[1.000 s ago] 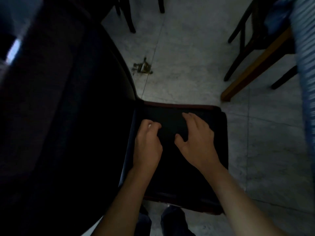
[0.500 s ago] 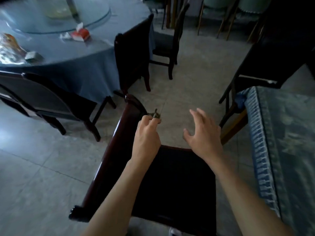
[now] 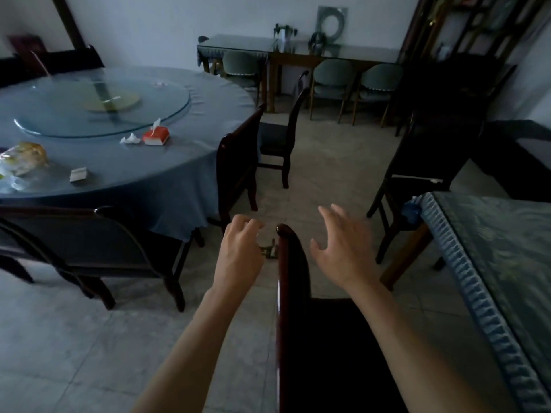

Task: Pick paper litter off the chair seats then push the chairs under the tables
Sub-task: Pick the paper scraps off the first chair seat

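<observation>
- Head view: both bare hands are raised in front of the person, above the floor and a dark wooden chair (image 3: pixel 293 281) that stands in the lower middle of the picture.
- The left hand (image 3: pixel 238 260) is just left of the chair's backrest top; its fingers are curled in. If a piece of paper is inside them, I cannot tell.
- The right hand (image 3: pixel 343 251) is on the other side of the backrest, over the dark seat, with fingers spread and relaxed; it holds nothing.
- A small olive-coloured scrap (image 3: pixel 269 251) lies on the tiled floor (image 3: pixel 74 338), seen between the left hand and the backrest.
- On the left is a round table (image 3: pixel 179 162) with a blue cloth and a glass turntable (image 3: pixel 101 105) on top.
- On this table lie a red tissue box (image 3: pixel 156 136), a crumpled white tissue (image 3: pixel 130 139) just beside it, a small white box (image 3: pixel 78 174) and a plastic bag (image 3: pixel 22 159) near the edge.
- On the right, the corner of a second table (image 3: pixel 492 248) with a patterned blue cover is near the right forearm.
</observation>
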Action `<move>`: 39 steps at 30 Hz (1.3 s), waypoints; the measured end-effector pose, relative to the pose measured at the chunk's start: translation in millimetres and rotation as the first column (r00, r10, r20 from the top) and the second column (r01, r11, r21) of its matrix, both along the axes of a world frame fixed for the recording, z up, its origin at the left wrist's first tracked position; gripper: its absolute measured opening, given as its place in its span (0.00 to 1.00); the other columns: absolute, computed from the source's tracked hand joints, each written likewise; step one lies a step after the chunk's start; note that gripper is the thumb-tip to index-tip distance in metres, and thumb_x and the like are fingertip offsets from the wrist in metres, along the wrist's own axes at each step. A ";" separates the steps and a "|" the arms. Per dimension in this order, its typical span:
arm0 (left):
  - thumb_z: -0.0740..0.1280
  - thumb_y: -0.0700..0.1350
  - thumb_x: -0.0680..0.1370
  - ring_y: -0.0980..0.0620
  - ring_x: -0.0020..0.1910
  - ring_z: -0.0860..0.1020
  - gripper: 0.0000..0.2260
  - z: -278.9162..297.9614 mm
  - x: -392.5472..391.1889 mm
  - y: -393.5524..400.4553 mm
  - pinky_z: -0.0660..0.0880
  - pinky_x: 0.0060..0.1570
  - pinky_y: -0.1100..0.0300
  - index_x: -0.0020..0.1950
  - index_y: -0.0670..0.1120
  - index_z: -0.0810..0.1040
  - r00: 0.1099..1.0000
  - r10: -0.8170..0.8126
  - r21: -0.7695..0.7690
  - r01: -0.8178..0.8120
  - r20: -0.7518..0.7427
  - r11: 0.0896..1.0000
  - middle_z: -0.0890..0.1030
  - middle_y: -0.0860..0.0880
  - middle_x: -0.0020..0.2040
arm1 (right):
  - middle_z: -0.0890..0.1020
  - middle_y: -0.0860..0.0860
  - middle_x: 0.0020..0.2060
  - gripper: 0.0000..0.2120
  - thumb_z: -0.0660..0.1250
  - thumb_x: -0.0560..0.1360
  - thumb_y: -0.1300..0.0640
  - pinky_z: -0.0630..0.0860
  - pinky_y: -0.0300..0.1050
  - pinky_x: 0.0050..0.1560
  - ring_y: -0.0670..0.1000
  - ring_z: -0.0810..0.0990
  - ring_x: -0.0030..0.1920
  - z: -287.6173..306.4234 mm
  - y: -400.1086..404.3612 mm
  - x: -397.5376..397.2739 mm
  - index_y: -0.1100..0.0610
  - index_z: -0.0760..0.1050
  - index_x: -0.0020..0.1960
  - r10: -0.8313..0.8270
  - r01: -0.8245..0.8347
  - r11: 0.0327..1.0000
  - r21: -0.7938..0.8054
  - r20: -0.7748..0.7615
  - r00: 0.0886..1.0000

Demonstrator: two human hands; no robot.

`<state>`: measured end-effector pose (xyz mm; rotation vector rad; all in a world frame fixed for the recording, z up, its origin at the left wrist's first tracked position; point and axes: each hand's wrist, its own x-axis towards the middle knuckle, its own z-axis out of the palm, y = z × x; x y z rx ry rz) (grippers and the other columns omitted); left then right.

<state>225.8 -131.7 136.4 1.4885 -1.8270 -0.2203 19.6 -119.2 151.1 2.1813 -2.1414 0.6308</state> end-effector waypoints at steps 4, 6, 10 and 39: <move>0.63 0.25 0.71 0.45 0.51 0.77 0.20 13.5 63.1 -7.9 0.70 0.47 0.60 0.59 0.40 0.80 0.999 -0.036 -0.002 0.036 0.041 0.999 0.76 0.45 0.54 | 0.64 0.54 0.76 0.34 0.66 0.75 0.42 0.66 0.62 0.72 0.56 0.63 0.76 8.9 -3.0 65.6 0.50 0.57 0.77 -0.045 0.045 0.999 0.022 0.026 0.999; 0.63 0.26 0.72 0.44 0.50 0.76 0.18 18.6 88.6 -16.6 0.71 0.47 0.59 0.58 0.40 0.79 0.998 -0.044 -0.008 0.045 0.038 0.999 0.75 0.45 0.54 | 0.63 0.54 0.76 0.35 0.67 0.75 0.43 0.65 0.62 0.72 0.56 0.63 0.75 12.4 -8.7 90.7 0.49 0.57 0.76 -0.049 0.049 0.998 0.028 0.019 0.999; 0.65 0.26 0.72 0.45 0.49 0.76 0.17 26.7 125.1 -38.6 0.72 0.44 0.58 0.57 0.40 0.79 0.997 -0.065 -0.021 0.066 0.034 0.998 0.75 0.45 0.53 | 0.63 0.54 0.76 0.34 0.65 0.75 0.42 0.66 0.63 0.71 0.57 0.63 0.75 20.3 -27.0 123.7 0.49 0.56 0.77 -0.048 0.047 0.998 0.033 0.023 0.999; 0.63 0.27 0.73 0.44 0.56 0.75 0.19 29.8 100.3 -506.2 0.78 0.52 0.50 0.60 0.42 0.77 0.961 -0.277 0.068 0.276 0.005 0.959 0.72 0.47 0.59 | 0.56 0.53 0.79 0.34 0.61 0.78 0.40 0.59 0.62 0.74 0.57 0.57 0.78 13.4 -446.0 109.3 0.49 0.54 0.79 -0.255 0.248 0.963 0.101 0.068 0.964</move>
